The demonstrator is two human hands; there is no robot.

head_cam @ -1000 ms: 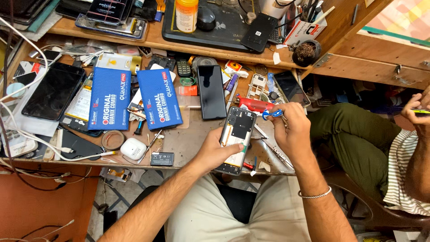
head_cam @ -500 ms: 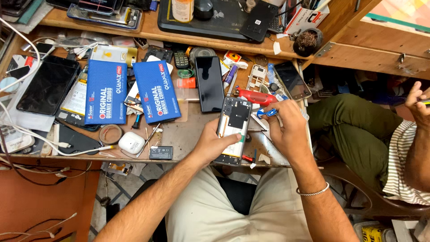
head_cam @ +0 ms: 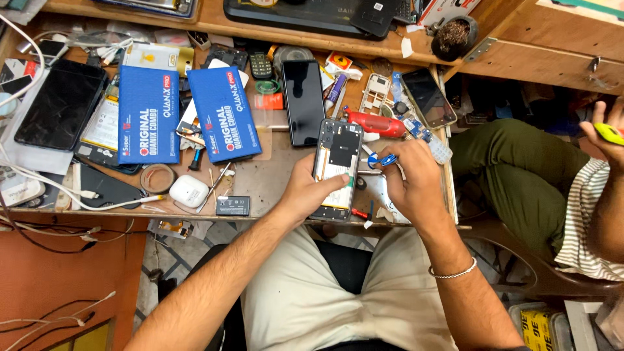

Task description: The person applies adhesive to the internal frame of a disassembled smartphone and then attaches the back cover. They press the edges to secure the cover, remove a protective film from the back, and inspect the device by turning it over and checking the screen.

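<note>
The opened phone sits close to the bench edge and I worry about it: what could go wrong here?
The opened phone is steadied only by the left hand at the wooden bench edge; it could slip off. The right hand holds a blue-handled tool beside exposed parts; a slip might scratch them.

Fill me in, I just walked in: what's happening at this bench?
A person sits at a cluttered wooden bench. Their left hand holds an opened phone with its back cover off. Their right hand holds a blue-handled tool right beside it. Two blue boxes and another phone lie behind. Another person sits on the right.
</note>
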